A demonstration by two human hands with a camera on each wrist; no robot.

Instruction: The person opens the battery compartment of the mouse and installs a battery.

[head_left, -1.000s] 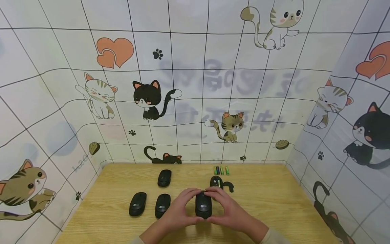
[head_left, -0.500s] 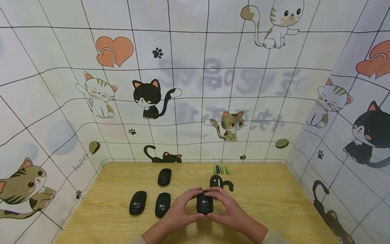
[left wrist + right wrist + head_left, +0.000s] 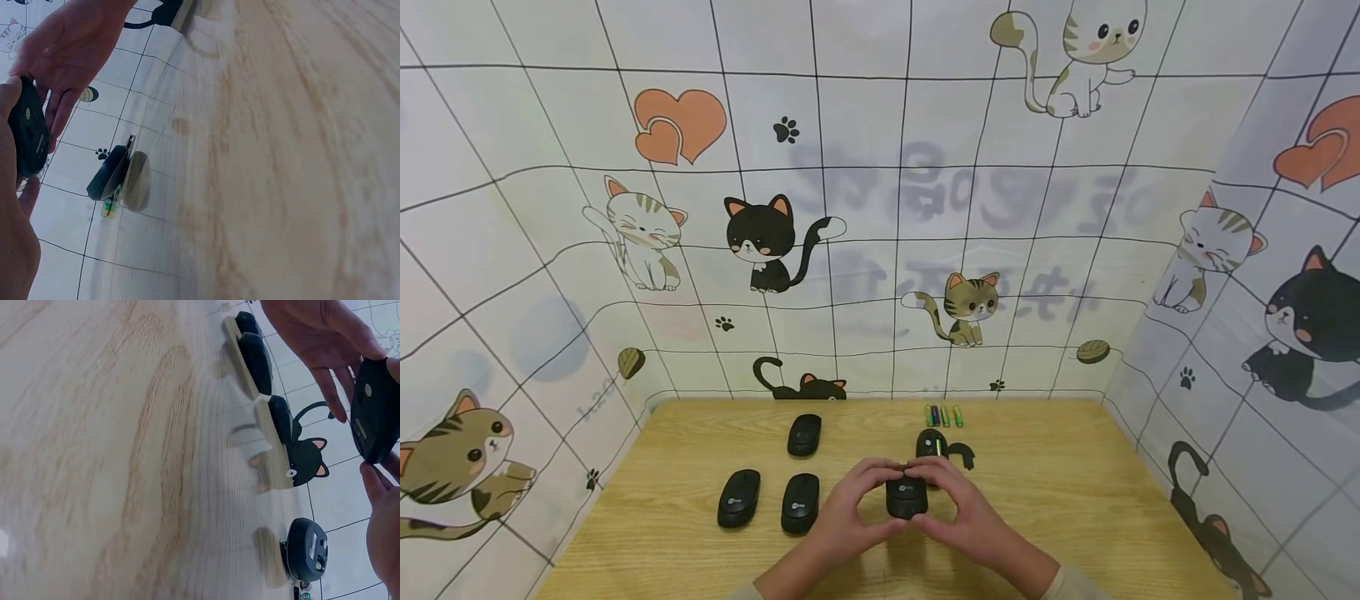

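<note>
Both hands hold a black computer mouse [image 3: 907,497] between them, raised off the table. My left hand [image 3: 853,508] pinches it with the thumb at its near end and the fingertips at its far end. My right hand [image 3: 958,512] grips it the same way from the other side. In the left wrist view the mouse [image 3: 29,128] shows its dark underside; the right wrist view also shows the underside of the mouse [image 3: 376,412]. Just beyond the hands lies another mouse [image 3: 931,442], upside down, a battery in its uncovered slot, with its dark curved cover [image 3: 962,455] beside it.
Three more black mice stand to the left: a back one [image 3: 804,435], a front-left one [image 3: 739,498] and one by my left hand [image 3: 800,503]. Several green batteries [image 3: 946,416] lie in a row at the table's back edge. A cat-printed sheet [image 3: 880,208] walls the wooden table [image 3: 1075,500].
The held mouse has tilted, so its top looks shorter from the head view, and it has shifted slightly right. Both hands keep their hold. The other mice and batteries stay put.
</note>
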